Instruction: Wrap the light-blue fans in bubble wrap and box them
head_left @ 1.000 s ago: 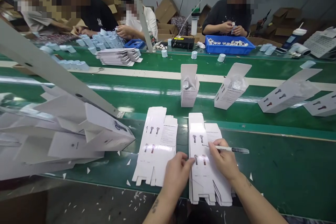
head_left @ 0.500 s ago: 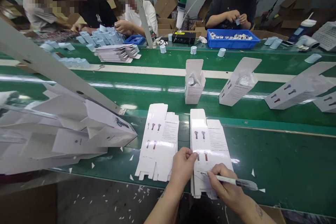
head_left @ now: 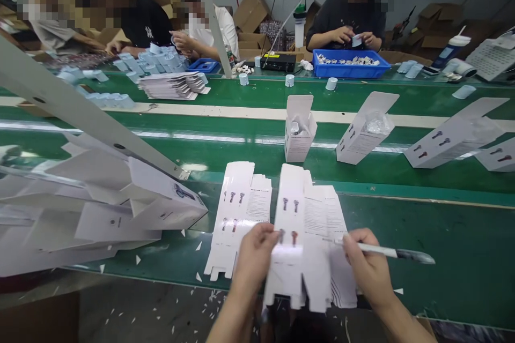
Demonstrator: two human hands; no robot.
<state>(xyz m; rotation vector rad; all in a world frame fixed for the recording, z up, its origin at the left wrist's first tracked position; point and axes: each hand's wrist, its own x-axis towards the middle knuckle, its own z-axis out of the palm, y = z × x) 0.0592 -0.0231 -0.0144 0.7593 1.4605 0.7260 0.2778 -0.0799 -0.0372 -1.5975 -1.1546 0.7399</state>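
A flat white printed carton (head_left: pixel 287 225) is pinched along its left edge by my left hand (head_left: pixel 256 252). It lies shifted left over the right-hand stack of flat cartons (head_left: pixel 340 262), partly covering it. My right hand (head_left: pixel 367 262) grips a white pen (head_left: pixel 382 250) with a dark end; the pen's other end points left over the stack, slightly blurred. Another stack of flat cartons (head_left: pixel 223 225) lies left of my left hand, on the green bench.
Open upright boxes (head_left: pixel 300 139) stand on the green conveyor (head_left: pixel 241 147). Folded-open cartons (head_left: pixel 161 209) and a slanted metal post (head_left: pixel 100 134) are at left. Across the line, people work by a blue tray (head_left: pixel 350 71) and light-blue cups (head_left: pixel 156 59).
My left hand has moved left, drawing the top carton off the right-hand stack. My right hand, with the pen, has moved up and right, away from that carton.
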